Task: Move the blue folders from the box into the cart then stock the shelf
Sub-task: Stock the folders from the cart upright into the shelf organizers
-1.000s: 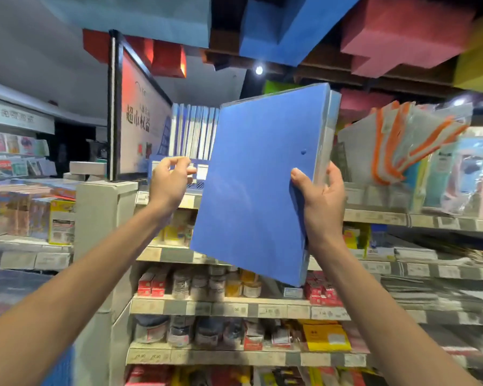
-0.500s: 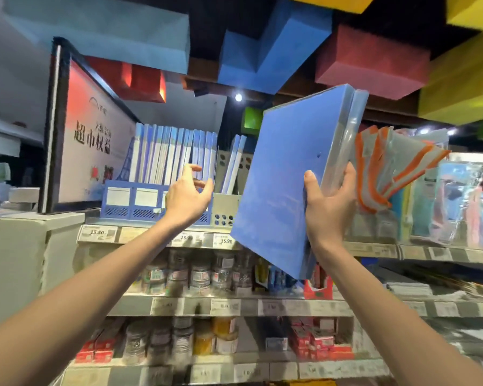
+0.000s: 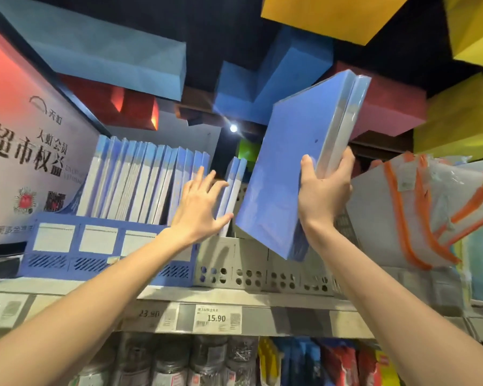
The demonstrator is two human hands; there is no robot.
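- The right hand is raised on an arm that reaches up from the lower right. Its grip is closed on the spine side of a stack of blue, film-wrapped flat folders, with the thumb on the blue front cover and the fingers curled behind.
- The held stack is in the air and tilted, its top leaning right. Its lower corner is just above the grey perforated plastic file rack on the shelf.
- The left hand is stretched up from the lower left. Its grip is wide open and holds nothing, and the fingers are spread at the right end of the row of upright blue folders.
- The row stands in a blue slotted plastic file rack, and two more blue folders lean in the grey rack.
- Translucent pouches with orange trim hang just right of the stack.
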